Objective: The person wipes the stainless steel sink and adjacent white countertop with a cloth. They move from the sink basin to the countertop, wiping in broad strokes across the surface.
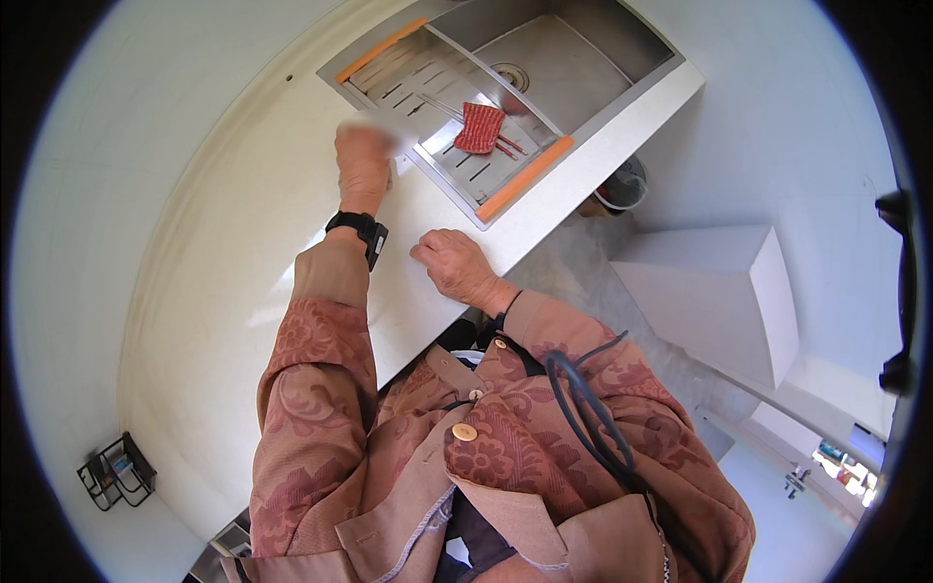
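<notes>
My left hand (362,164) reaches over the white countertop, beside the near-left rim of the sink. Its fingers and a whitish patch by them are blurred, so what it may hold is unclear. Lower down, my right hand (458,268) rests with curled fingers close to the counter's front edge; no object shows in it. A slotted stainless-steel drain tray (455,171) with orange end grips spans part of the sink. On it lies a crumpled red ribbed scrubbing cloth (479,127), over a pair of metal chopsticks (512,148) with red ends.
The deeper sink basin (557,65) with its drain lies beyond the tray. The white countertop (240,218) runs along the wall, where a black wire rack (116,470) hangs at lower left. A bucket (625,186) and a white box-like unit (700,291) stand below, right of the counter.
</notes>
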Tool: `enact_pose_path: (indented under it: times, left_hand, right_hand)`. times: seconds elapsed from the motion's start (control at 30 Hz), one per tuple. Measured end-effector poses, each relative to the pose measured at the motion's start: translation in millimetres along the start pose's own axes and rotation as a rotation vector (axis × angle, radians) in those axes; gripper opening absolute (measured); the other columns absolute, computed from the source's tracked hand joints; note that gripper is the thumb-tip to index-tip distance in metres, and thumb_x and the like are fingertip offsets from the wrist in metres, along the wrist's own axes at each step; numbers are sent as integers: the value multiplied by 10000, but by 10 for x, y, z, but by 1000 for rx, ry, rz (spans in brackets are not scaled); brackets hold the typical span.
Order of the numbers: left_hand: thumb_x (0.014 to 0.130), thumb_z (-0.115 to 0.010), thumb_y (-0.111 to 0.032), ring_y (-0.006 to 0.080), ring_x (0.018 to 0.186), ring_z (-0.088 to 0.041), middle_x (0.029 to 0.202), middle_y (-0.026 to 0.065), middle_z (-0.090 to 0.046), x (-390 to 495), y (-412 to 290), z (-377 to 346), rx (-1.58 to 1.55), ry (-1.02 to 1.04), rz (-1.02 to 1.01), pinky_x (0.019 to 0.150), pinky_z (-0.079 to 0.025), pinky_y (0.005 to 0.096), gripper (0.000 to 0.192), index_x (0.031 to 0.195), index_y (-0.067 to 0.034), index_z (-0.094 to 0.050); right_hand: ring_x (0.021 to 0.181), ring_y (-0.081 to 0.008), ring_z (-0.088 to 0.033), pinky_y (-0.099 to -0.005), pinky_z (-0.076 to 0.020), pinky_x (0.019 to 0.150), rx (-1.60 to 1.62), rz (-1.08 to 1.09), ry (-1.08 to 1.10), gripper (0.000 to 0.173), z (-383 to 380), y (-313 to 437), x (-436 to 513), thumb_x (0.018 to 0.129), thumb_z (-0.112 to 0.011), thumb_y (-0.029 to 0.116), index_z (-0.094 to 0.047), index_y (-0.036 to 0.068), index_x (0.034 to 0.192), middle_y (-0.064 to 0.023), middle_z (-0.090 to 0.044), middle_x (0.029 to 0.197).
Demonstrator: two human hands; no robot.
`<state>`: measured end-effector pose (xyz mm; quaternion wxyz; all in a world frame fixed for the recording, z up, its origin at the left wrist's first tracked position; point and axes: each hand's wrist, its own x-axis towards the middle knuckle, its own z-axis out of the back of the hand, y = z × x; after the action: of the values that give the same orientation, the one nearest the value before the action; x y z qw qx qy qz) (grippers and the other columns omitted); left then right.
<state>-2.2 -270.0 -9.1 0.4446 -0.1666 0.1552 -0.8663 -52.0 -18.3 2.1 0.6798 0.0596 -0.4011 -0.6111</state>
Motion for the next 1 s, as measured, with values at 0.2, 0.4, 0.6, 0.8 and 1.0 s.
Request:
enact_pose_path:
  times: [0.2, 0.4, 0.6, 0.8, 1.0]
  left_hand:
    - [759, -811, -117, 386, 1103, -554, 1127, 119, -659, -150, 131, 25, -59, -161, -123, 1003, -461, 476, 287, 1021, -95, -694]
    - [746, -850, -165, 389, 1135, -530, 1149, 136, -642, -304, -8, 65, -125, -108, -159, 1012, -459, 481, 365, 1056, -82, -677]
    - [748, -857, -194, 395, 1113, -525, 1144, 149, -634, -274, -88, 72, -109, -104, -81, 988, -466, 485, 365, 1040, -66, -678]
    - [737, -874, -231, 395, 1099, -529, 1138, 155, -626, -234, -110, 86, -81, -78, -51, 983, -473, 485, 384, 1028, -66, -685]
    - [730, -877, -238, 391, 1101, -532, 1133, 151, -617, -230, -134, 88, -71, -72, -40, 982, -475, 479, 382, 1019, -74, -687]
  right_hand:
    - [871, -280, -604, -403, -497, 791, 1, 1, -20, 134, -22, -35, -5, 831, -603, 59, -637, 80, 959, -81, -564, 927]
    - [893, -275, -625, -400, -509, 801, -1, -18, 28, 194, -16, -28, 3, 810, -628, 35, -662, 80, 996, -74, -592, 949]
    - [891, -272, -635, -399, -513, 789, -8, -27, 45, 234, 14, 3, 26, 790, -644, 15, -677, 82, 1012, -71, -603, 951]
    - [874, -275, -631, -394, -509, 775, -6, -20, 34, 243, 15, 10, 34, 780, -645, 5, -676, 82, 1008, -70, -600, 942]
    - [879, -272, -634, -393, -510, 771, -15, -21, 42, 258, 15, 0, 29, 768, -650, 7, -676, 83, 1013, -68, -604, 949]
